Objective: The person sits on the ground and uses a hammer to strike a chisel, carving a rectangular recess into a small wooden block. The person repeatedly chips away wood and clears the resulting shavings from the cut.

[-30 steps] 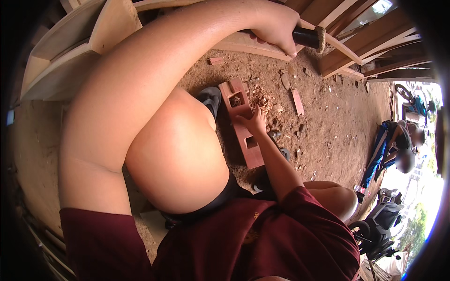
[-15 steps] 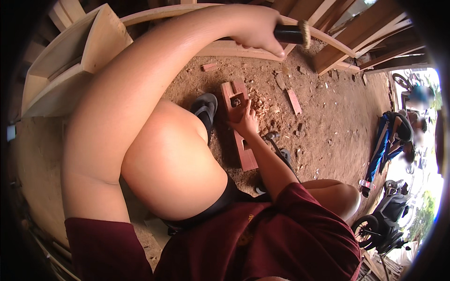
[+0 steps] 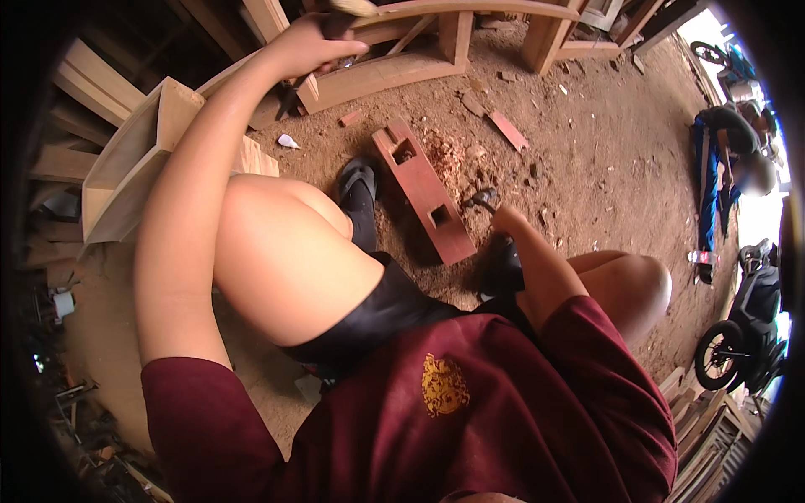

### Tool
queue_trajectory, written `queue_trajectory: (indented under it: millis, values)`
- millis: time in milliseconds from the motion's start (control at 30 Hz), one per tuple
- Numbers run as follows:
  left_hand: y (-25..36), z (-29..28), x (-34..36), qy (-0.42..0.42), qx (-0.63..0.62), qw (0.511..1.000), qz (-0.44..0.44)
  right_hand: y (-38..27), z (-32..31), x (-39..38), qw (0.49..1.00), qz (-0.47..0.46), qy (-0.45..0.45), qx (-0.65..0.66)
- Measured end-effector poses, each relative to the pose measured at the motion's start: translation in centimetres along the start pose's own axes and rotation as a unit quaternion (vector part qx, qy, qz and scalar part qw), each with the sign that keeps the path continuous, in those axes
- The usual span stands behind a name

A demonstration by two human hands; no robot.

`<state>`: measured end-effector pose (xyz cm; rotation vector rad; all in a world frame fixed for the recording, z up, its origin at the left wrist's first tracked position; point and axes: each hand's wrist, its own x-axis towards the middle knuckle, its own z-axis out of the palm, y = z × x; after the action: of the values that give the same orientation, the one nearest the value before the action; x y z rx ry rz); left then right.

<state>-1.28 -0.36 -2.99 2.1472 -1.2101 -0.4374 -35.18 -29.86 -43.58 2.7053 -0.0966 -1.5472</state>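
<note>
My left hand (image 3: 306,49) is raised at the upper left, its fingers wrapped around a chisel (image 3: 338,23) with a dark handle and a pale ring at its end. Most of the blade is hard to make out. Below my knees, on the dirt floor, lies a reddish wooden block (image 3: 428,191) with two square holes cut in its top; wood chips fill part of the far hole. Just right of the block's near end, my right hand (image 3: 507,220) is closed on a hammer (image 3: 482,199), close to its dark head. The hammer's handle is mostly hidden.
Wood shavings (image 3: 447,155) and a flat reddish offcut (image 3: 508,132) lie beyond the block. Wooden frames (image 3: 381,80) stand along the far side, a pale wooden box (image 3: 134,163) at left. Another person (image 3: 729,138) bends over at far right, near a parked motorcycle (image 3: 742,323).
My right hand has left the block and taken hold of the hammer beside it. My left hand has swung leftward with the chisel. The view has shifted.
</note>
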Motion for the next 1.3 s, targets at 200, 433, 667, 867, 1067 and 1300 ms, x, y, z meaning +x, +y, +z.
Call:
queue_trajectory:
  millis: [200, 433, 667, 867, 1067, 1300]
  values:
    - [2.7, -3.2, -4.2, 0.128, 0.027, 0.991, -0.005, -2.2, -4.7, -2.8, 0.693, 0.127, 0.154, 0.693]
    - [6.8, -4.2, -1.4, 0.088, -0.018, 0.993, 0.073, -2.0, -9.7, -7.6, 0.609, -0.011, 0.197, 0.768]
    - [-4.4, 9.6, 2.4, 0.231, -0.354, 0.904, 0.068, -2.4, -9.6, -10.9, 0.535, 0.000, 0.205, 0.820]
    - [-14.1, 21.0, 2.0, 0.393, -0.530, 0.752, 0.007, -1.1, -12.8, -12.6, 0.533, -0.001, 0.190, 0.824]
    - [-16.5, 27.5, 2.6, 0.368, -0.512, 0.773, 0.071, -1.9, -15.4, -11.9, 0.493, -0.015, 0.165, 0.854]
    - [-17.6, 27.0, 2.2, 0.323, -0.401, 0.855, 0.061, -4.2, -21.0, -13.4, 0.529, -0.072, 0.166, 0.829]
